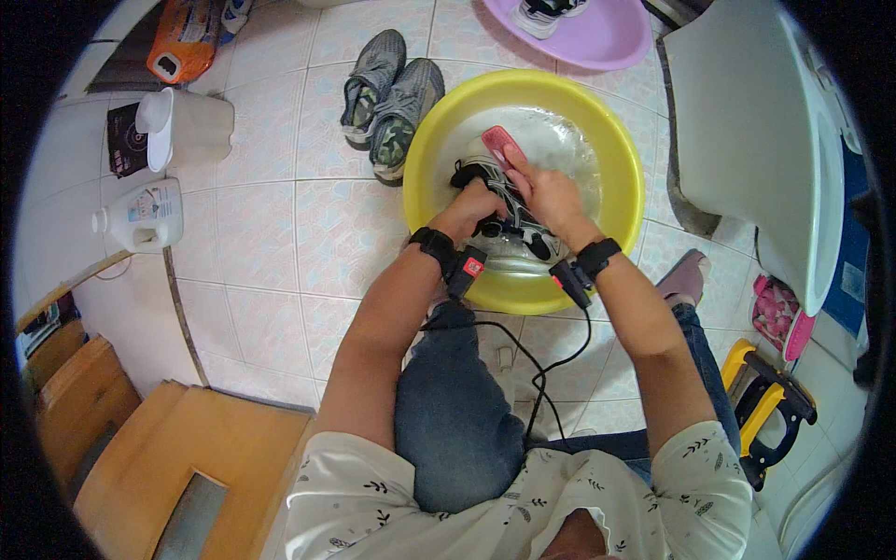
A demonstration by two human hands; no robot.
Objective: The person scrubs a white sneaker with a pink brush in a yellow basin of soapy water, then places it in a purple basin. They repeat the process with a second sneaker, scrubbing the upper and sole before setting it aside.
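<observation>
A yellow plastic basin (623,168) stands on the floor before me with sudsy water (570,133) in it. Inside it lies a black, white and grey sneaker (514,199), wet and tilted. My left hand (472,210) grips the sneaker at its opening, with the fingertips partly hidden in it. In my right hand (556,203) is a pink-handled scrub brush (497,140), held against the upper side of the sneaker. The brush's bristles are hidden from view. Both wrists wear black straps with small devices, joined to black cables (539,378).
Grey sneakers (399,105) stand left of the basin. A purple basin (602,42) holds another shoe (546,17). A white jug (150,213), a lidded plastic container (196,129) and an orange bottle (183,42) are at left. A white fixture (742,133) and a yellow-black folding frame (759,406) stand right.
</observation>
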